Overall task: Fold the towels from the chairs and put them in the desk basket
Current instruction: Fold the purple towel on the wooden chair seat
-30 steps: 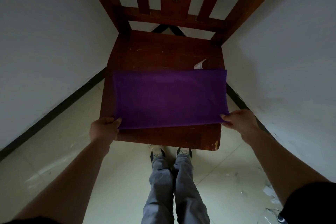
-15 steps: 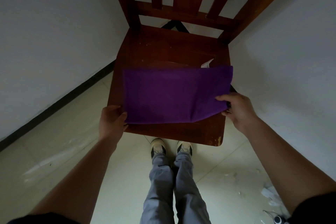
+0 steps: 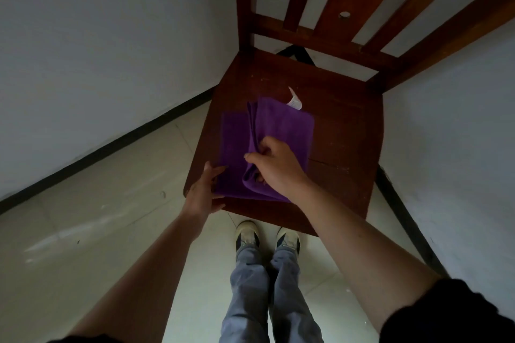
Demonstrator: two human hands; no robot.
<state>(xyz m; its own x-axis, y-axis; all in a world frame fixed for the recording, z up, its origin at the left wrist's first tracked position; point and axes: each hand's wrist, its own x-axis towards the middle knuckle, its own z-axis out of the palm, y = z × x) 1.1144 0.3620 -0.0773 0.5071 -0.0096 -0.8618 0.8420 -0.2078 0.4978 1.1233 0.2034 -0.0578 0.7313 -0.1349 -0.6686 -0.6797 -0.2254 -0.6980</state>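
Observation:
A purple towel (image 3: pixel 281 128) lies on the left half of the seat of a dark red wooden chair (image 3: pixel 342 131). Its right half is turned over onto the left half, and a white label (image 3: pixel 294 101) sticks out at its far edge. My right hand (image 3: pixel 276 167) grips the folded-over near edge of the towel, fingers closed on the cloth. My left hand (image 3: pixel 204 189) holds the towel's near left corner at the front edge of the seat. The desk basket is out of sight.
The chair stands in a corner between two white walls (image 3: pixel 106 44) with black skirting. Its slatted back (image 3: pixel 345 8) rises at the top. My legs and shoes (image 3: pixel 267 239) stand on the pale tiled floor just in front of the seat.
My right hand has carried the towel's right end leftward over the left half, so the long strip is now about half as wide. The view has shifted, and the chair sits further right.

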